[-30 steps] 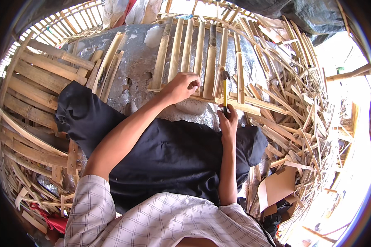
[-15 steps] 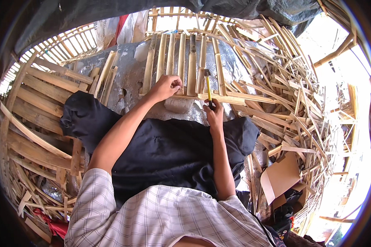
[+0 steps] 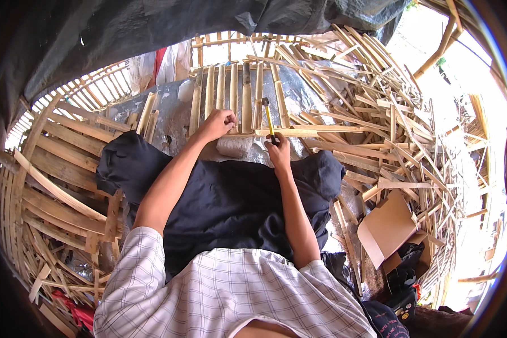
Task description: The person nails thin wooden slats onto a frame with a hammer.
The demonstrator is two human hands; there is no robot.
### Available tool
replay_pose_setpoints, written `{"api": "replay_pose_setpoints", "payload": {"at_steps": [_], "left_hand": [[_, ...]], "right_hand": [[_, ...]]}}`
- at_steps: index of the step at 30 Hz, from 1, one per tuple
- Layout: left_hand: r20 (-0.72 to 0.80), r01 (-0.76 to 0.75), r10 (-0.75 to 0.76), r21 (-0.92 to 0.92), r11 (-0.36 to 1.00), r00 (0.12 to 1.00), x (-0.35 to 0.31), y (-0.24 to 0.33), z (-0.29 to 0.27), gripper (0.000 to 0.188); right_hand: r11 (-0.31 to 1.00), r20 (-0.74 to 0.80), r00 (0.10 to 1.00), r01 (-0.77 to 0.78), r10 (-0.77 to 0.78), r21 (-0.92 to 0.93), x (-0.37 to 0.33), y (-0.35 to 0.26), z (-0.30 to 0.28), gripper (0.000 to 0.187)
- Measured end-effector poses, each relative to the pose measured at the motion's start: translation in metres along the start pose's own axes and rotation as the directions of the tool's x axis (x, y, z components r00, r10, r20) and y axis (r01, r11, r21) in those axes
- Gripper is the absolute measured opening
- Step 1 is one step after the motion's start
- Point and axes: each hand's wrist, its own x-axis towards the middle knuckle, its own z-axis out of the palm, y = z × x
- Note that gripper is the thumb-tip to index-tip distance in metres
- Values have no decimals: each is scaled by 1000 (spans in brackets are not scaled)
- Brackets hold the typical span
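Note:
My right hand [image 3: 279,151] grips a hammer [image 3: 269,118] with a yellow handle and dark grip, its head pointing away from me over the slats. My left hand [image 3: 215,125] is closed in a pinch at the near ends of several bamboo slats [image 3: 246,98]. Whatever those fingers hold, if anything, is too small to make out. The slats lie side by side, pointing away from me, with gaps between them. Across their near ends runs a bamboo crosspiece [image 3: 298,133], partly hidden by my hands. Under it sits a pale block [image 3: 234,147].
Black cloth [image 3: 225,191] covers my lap. Loose bamboo strips [image 3: 372,112] pile up on the right, near an open cardboard box [image 3: 390,225]. A bamboo slatted structure [image 3: 67,149] stands on the left. A dark tarp [image 3: 152,34] hangs overhead.
My view has shifted a little, so slats and hands appear farther left in the picture. Both hands stay at the near ends of the slats, and the right still grips the hammer.

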Motion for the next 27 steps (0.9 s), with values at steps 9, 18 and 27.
{"api": "replay_pose_setpoints", "payload": {"at_steps": [9,18,27], "left_hand": [[-20,38,-39,-46,998,999,7,-20,2,7],[-108,14,-16,-16,1000,994,4,-16,12,8],[-130,0,-3,-23,1000,992,6,-15,16,12]], "right_hand": [[1000,-54,999,7,-8,-29,-13,-15,-9,27],[931,106,973,-227,205,285,-42,-46,-26,15],[553,398,865,-501,305,665,-74,-76,-18,10]]}}
